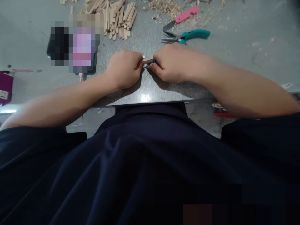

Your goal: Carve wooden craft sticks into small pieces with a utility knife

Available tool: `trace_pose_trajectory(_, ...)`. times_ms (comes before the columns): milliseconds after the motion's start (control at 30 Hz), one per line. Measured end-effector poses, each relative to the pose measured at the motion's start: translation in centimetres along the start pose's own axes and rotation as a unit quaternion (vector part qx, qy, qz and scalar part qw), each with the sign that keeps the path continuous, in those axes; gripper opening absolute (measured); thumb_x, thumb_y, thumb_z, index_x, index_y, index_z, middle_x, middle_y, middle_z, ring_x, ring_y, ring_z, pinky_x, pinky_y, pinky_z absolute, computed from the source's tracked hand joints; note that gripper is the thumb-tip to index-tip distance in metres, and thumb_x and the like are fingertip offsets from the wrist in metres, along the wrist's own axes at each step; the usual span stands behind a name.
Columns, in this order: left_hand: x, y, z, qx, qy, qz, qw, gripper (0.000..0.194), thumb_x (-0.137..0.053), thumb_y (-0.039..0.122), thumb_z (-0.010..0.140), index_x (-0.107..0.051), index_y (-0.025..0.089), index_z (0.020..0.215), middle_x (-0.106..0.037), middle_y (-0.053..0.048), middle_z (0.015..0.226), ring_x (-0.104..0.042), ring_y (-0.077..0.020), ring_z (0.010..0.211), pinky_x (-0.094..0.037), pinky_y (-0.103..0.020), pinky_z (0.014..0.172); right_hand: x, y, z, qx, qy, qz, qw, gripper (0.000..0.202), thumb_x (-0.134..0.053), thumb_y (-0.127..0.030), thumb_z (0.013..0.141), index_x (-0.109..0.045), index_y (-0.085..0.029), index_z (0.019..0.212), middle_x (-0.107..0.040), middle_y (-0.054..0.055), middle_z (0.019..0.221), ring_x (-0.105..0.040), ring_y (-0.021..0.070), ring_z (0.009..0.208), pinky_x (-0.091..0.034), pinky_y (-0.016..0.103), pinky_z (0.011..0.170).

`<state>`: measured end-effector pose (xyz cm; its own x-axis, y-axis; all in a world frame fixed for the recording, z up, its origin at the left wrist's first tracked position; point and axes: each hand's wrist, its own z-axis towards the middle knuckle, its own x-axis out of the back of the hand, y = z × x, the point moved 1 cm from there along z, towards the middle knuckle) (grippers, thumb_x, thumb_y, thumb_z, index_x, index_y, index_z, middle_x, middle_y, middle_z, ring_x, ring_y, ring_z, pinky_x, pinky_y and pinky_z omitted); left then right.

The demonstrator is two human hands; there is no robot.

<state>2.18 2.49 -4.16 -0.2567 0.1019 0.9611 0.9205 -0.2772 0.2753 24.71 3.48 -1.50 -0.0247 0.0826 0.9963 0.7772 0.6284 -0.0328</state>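
The left hand (pixel 126 69) was curled closed around one end of a thin wooden stick (pixel 149 60), just above the counter (pixel 131 95). The right hand (pixel 170 63) was closed around a small tool (pixel 155 62) with a blue part and a metal tip; whether it pinched the stick too, I could not tell. Working the tip against the wood, as this appeared to be, called for a firm left grip, fingertips clear of the metal and short, light strokes. No brand or writing was legible: the purple object's white label (pixel 3 94) was too small, and the phone (pixel 83 47) was blurred out.
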Motion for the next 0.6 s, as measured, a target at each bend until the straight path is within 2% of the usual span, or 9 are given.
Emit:
trace_pose_trajectory(100, 0.0, 0.1, 0.0, -0.009, 0.002, 0.025, 1.000, 0.074, -0.031, 0.072, 0.110, -0.086, 0.032, 0.137, -0.087, -0.013, 0.140, -0.070, -0.0397, 0.122, -0.045, -0.057, 0.103, 0.3, -0.1, 0.0, 0.000, -0.001, -0.002, 1.000, 0.040, -0.049, -0.047, 0.121, -0.061, -0.029, 0.087, -0.083, 0.019, 0.112, -0.078, 0.0414, 0.112, -0.055, 0.051, 0.091)
trace_pose_trajectory(167, 0.0, 0.2, 0.0, -0.013, -0.003, 0.035, 0.999, 0.075, -0.029, 0.069, 0.111, -0.086, 0.029, 0.137, -0.086, -0.016, 0.140, -0.071, -0.0410, 0.122, -0.044, -0.058, 0.100, 0.5, -0.3, 0.0, -0.002, -0.009, 0.000, 1.000, 0.041, -0.050, -0.047, 0.119, -0.052, -0.029, 0.082, -0.083, 0.018, 0.109, -0.077, 0.0403, 0.113, -0.056, 0.050, 0.092)
trace_pose_trajectory(300, 0.0, 0.1, -0.1, -0.007, -0.011, 0.032, 0.999, 0.072, -0.031, 0.070, 0.111, -0.086, 0.032, 0.138, -0.085, -0.017, 0.139, -0.072, -0.0443, 0.129, -0.043, -0.059, 0.105, 0.9, -0.5, 0.1, -0.018, -0.015, 0.022, 0.999, 0.048, -0.056, -0.047, 0.117, -0.032, -0.029, 0.080, -0.082, 0.015, 0.103, -0.077, 0.0369, 0.116, -0.056, 0.047, 0.097)
trace_pose_trajectory(400, -0.1, 0.0, -0.2, -0.007, -0.010, 0.016, 1.000, 0.077, -0.029, 0.074, 0.111, -0.085, 0.031, 0.140, -0.084, -0.017, 0.143, -0.071, -0.0449, 0.133, -0.043, -0.060, 0.109, 1.0, -0.4, 0.1, -0.015, -0.017, 0.032, 0.999, 0.051, -0.057, -0.047, 0.118, -0.029, -0.029, 0.080, -0.082, 0.015, 0.101, -0.077, 0.0371, 0.117, -0.057, 0.048, 0.101)
trace_pose_trajectory(500, -0.1, 0.0, -0.2, 0.009, -0.023, -0.001, 1.000, 0.073, -0.037, 0.079, 0.106, -0.086, 0.035, 0.139, -0.084, -0.015, 0.145, -0.068, -0.0465, 0.139, -0.043, -0.059, 0.111, 1.2, -0.4, -0.1, -0.015, -0.011, 0.033, 0.999, 0.051, -0.058, -0.045, 0.118, -0.030, -0.030, 0.079, -0.080, 0.015, 0.098, -0.078, 0.0376, 0.115, -0.057, 0.049, 0.099)
trace_pose_trajectory(600, 0.1, 0.2, -0.2, 0.010, -0.026, 0.012, 1.000, 0.073, -0.036, 0.076, 0.107, -0.085, 0.034, 0.141, -0.084, -0.015, 0.148, -0.068, -0.0451, 0.140, -0.042, -0.059, 0.110, 1.4, -0.5, -0.2, 0.004, -0.017, 0.030, 0.999, 0.049, -0.056, -0.043, 0.118, -0.031, -0.030, 0.078, -0.078, 0.015, 0.094, -0.078, 0.0381, 0.109, -0.058, 0.051, 0.096)
